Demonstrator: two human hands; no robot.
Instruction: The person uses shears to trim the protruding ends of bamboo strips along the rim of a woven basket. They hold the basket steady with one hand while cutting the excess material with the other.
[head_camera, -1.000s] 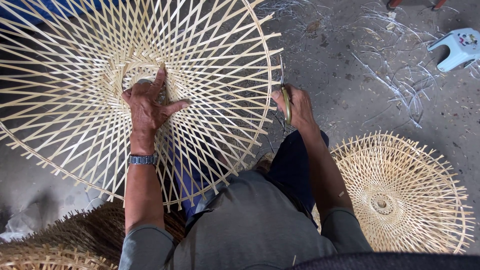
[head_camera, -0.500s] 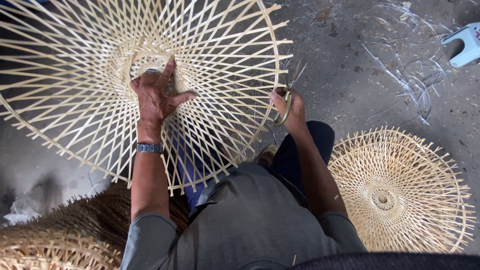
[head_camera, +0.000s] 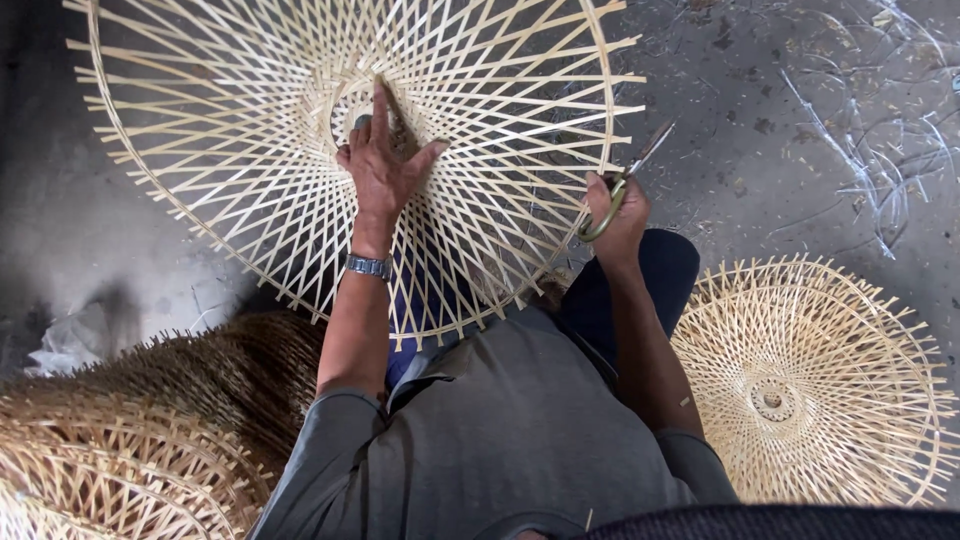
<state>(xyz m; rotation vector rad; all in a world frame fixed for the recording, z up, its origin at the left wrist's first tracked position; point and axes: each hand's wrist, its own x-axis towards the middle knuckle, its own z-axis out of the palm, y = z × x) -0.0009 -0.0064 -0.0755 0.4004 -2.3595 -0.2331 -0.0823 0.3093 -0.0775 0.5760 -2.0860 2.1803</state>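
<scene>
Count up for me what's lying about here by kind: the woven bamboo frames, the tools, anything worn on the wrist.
Round open-weave pale bamboo frames lying singly: 2, the large one under the left hand at and a smaller one at.
Stack of darker woven bamboo frames: 1 pile, number within unclear.
Scissors with yellowish handles, in the right hand: 1.
Metal wristwatch: 1.
Total: 5.

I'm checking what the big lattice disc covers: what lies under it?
Through the gaps of the bamboo lattice disc, grey floor and blue cloth show. The left hand presses on top; the spot beneath its palm is hidden.
</scene>
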